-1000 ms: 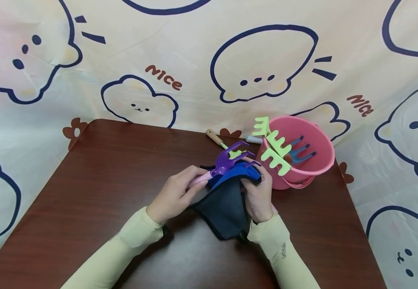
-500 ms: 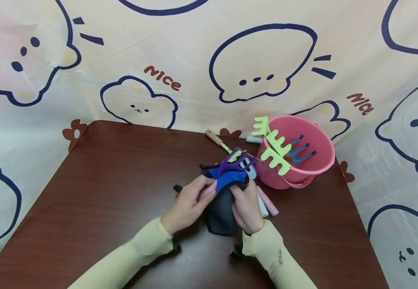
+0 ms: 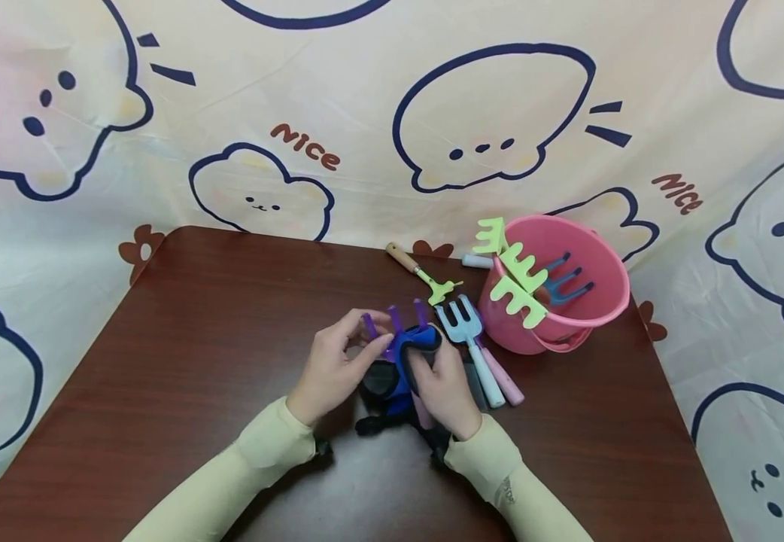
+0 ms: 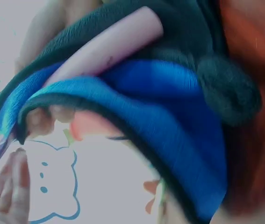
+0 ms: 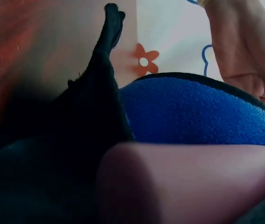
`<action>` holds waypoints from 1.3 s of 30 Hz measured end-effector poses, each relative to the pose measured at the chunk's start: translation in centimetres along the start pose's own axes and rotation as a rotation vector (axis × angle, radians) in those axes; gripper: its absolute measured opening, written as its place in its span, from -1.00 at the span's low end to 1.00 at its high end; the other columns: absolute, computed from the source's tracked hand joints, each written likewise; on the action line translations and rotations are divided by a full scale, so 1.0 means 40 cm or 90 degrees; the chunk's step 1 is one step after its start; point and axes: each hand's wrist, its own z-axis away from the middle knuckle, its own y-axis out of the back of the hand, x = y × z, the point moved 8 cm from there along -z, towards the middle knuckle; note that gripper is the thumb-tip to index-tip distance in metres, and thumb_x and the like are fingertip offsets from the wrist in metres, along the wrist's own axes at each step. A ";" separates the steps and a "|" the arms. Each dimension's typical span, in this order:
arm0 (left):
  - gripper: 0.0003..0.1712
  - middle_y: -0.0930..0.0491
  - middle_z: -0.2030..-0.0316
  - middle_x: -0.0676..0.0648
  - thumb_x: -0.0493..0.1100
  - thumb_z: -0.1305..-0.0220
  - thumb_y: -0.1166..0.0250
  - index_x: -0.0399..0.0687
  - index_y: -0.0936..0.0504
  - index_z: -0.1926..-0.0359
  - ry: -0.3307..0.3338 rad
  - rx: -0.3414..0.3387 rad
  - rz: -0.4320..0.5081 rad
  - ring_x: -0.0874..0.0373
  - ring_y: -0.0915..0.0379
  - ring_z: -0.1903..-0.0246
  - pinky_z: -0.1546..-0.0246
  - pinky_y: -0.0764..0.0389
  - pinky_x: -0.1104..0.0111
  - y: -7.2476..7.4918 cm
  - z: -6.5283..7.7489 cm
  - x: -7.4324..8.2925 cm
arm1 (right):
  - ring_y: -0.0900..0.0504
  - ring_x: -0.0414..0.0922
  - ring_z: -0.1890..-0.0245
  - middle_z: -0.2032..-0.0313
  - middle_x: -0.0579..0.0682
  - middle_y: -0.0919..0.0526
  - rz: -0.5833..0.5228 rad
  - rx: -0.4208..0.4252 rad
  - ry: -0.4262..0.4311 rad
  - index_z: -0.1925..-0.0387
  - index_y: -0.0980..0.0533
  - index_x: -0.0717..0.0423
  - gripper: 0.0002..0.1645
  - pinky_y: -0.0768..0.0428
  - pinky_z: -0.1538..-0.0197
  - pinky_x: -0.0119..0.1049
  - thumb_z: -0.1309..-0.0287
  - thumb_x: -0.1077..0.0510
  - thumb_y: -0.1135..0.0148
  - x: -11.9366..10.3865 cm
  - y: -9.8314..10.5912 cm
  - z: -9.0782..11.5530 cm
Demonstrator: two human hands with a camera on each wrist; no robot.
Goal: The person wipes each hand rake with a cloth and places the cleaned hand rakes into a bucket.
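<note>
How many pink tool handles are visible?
2. One handle rests against the cloth near the right hand; another handle lies on the table beside the light blue fork. More may be hidden.

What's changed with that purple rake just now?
The left hand has let go of the purple, pink-handled rake and sits by its tines, which swung leftward to point away from the person. The right hand still grips the blue-and-black fabric wrap. The pink plastic bucket stayed put.

Soft even light, pale glare on the tabletop (image 3: 372, 493), wrist views blurred, right one seemingly dim
</note>
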 end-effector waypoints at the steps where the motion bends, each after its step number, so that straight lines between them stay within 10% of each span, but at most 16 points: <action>1: -0.86 -0.77 0.23 -0.03 -0.27 -0.41 -0.36 -0.10 -0.67 0.04 0.006 0.012 0.008 0.21 -0.69 0.33 0.22 -0.73 0.38 0.002 0.000 0.000 | -0.54 -0.16 0.38 0.41 0.00 -0.53 0.017 -0.017 0.007 0.14 -0.49 0.22 -0.94 -0.57 0.20 -0.33 -0.47 0.27 -0.13 -0.004 -0.007 0.002; 16: -0.94 -0.75 0.38 -0.13 -0.31 -0.38 -0.37 -0.25 -0.71 0.21 0.034 0.124 0.139 0.18 -0.71 0.44 0.32 -0.74 0.36 0.074 0.000 0.019 | -0.37 -0.35 0.80 0.79 -0.09 -0.39 -0.001 -0.234 0.093 0.61 -0.30 0.11 -0.60 -0.37 0.66 -0.40 -0.40 0.38 0.07 -0.022 -0.046 0.010; 25: -0.88 -0.79 0.32 0.05 -0.35 -0.38 -0.35 -0.42 -0.70 0.22 -0.025 0.239 0.160 0.20 -0.74 0.33 0.26 -0.70 0.46 0.152 -0.006 0.039 | -0.43 -0.31 0.54 0.62 -0.14 -0.40 0.112 -0.259 0.174 0.50 -0.41 0.05 -0.70 -0.41 0.40 -0.39 -0.43 0.27 -0.04 -0.015 -0.022 -0.012; 33: -0.93 -0.74 0.36 -0.18 -0.48 -0.30 -0.35 -0.52 -0.66 0.25 -0.151 0.531 0.361 0.08 -0.71 0.38 0.31 -0.71 0.38 0.342 -0.002 0.031 | -0.44 -0.24 0.49 0.57 -0.16 -0.36 0.249 -0.215 0.095 0.28 -0.49 0.12 -0.91 -0.53 0.27 -0.29 -0.43 0.29 -0.19 0.042 0.041 -0.051; 39: -0.89 -0.69 0.31 -0.31 -0.54 -0.34 -0.25 -0.62 -0.59 0.16 -0.160 0.523 0.465 -0.06 -0.76 0.35 0.34 -0.76 0.24 0.362 -0.015 0.009 | -0.55 -0.12 0.52 0.58 -0.04 -0.52 0.322 -0.147 0.137 0.13 -0.56 0.21 -0.89 -0.60 0.28 -0.18 -0.40 0.23 -0.24 0.042 0.066 -0.056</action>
